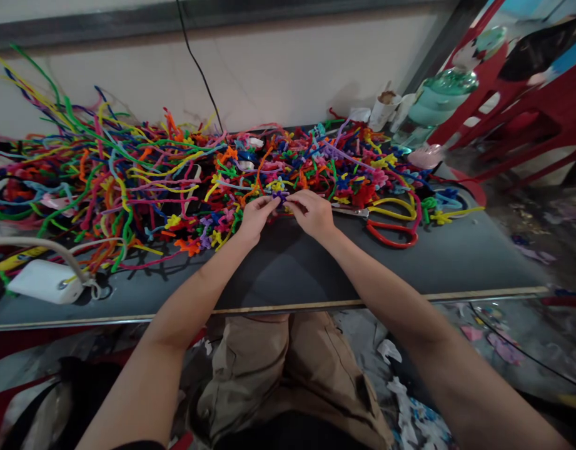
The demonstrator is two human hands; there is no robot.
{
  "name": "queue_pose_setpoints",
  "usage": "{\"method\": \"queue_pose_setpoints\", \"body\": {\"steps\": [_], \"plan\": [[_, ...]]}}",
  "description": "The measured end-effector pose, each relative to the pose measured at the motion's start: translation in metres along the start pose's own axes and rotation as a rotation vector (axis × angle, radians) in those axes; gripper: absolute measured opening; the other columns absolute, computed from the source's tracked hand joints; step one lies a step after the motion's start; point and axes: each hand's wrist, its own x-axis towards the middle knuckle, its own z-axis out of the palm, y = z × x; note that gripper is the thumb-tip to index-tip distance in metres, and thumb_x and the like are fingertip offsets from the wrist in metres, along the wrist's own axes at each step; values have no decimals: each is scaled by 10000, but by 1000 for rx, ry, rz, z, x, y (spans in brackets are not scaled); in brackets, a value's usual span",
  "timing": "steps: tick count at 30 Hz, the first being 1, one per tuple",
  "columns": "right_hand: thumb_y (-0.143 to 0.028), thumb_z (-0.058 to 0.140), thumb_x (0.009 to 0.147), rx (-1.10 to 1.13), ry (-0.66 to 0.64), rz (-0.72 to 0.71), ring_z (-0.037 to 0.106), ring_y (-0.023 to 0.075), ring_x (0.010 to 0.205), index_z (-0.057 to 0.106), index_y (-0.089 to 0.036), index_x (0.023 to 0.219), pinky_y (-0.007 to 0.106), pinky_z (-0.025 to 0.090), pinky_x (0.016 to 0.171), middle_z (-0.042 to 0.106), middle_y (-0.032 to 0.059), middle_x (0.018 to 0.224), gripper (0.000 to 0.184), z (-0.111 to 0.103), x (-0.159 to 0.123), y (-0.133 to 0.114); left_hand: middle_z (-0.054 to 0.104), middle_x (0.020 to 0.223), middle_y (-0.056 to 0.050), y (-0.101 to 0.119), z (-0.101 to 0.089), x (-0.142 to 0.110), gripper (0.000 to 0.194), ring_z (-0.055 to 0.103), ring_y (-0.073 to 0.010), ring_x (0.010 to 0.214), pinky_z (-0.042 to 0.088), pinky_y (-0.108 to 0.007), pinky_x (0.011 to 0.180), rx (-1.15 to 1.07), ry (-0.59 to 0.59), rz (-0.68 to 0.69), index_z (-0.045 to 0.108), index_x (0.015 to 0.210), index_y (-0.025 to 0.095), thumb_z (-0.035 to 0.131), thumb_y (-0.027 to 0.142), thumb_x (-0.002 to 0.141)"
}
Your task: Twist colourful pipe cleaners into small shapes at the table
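Both hands meet over the near edge of a heap of colourful pipe cleaners (147, 169). My left hand (257, 219) pinches one side of a small dark purple pipe cleaner piece (281, 196). From the other side, my right hand (312, 214) grips the same piece with thumb and fingertips. Its exact shape is partly hidden by the fingers. Just right of my right hand lie scissors (391, 234) with a red and yellow handle, their blades partly hidden. Several twisted flower-like pieces (206, 232) sit left of my left hand.
A white power bank or adapter (47, 281) with a cable lies at the table's left. A green plastic bottle (440, 103) and a paper cup (384, 109) stand at the back right. Red chairs (526, 125) are beyond. The dark table (456, 256) has a pale front edge.
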Motion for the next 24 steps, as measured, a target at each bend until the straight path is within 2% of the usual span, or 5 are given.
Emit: {"method": "queue_pose_setpoints", "body": {"steps": [4,8,11,18,24], "plan": [[-349,466,971,-159,-121,-14,654,195,935,701,-190,1009,305,508,779,715,86,1001,286,-3,2,2,490,497,40,-2,-2,2,337,405,-51,441,301,-195,436,77,-24,36,532,596,171,731,420,707],[-317,374,1002,-369,-303,-4,635,209,957,637,-153,1175,270,446,646,678,124,1125,355,-4,5,0,491,516,43,-6,-2,4,270,418,-65,482,328,-209,481,130,13,113,594,636,164,735,387,696],[-294,315,1017,-462,-382,-13,621,201,931,655,-155,1109,262,380,594,684,118,1071,378,-5,6,-3,501,527,40,-8,-2,4,254,415,-70,494,324,-214,485,180,30,165,625,648,158,735,383,688],[-300,326,1023,-543,-438,-62,614,197,910,650,-140,1061,285,294,576,682,113,1003,363,-10,10,-11,532,548,25,-9,-2,5,255,433,-79,507,333,-211,477,251,61,234,622,626,158,722,385,683],[-270,325,1023,-567,-448,-76,610,171,809,673,-143,940,293,243,558,690,89,900,380,-12,10,-12,537,539,23,-10,-1,3,224,423,-74,492,342,-213,481,247,90,263,627,603,153,725,344,668]]}}
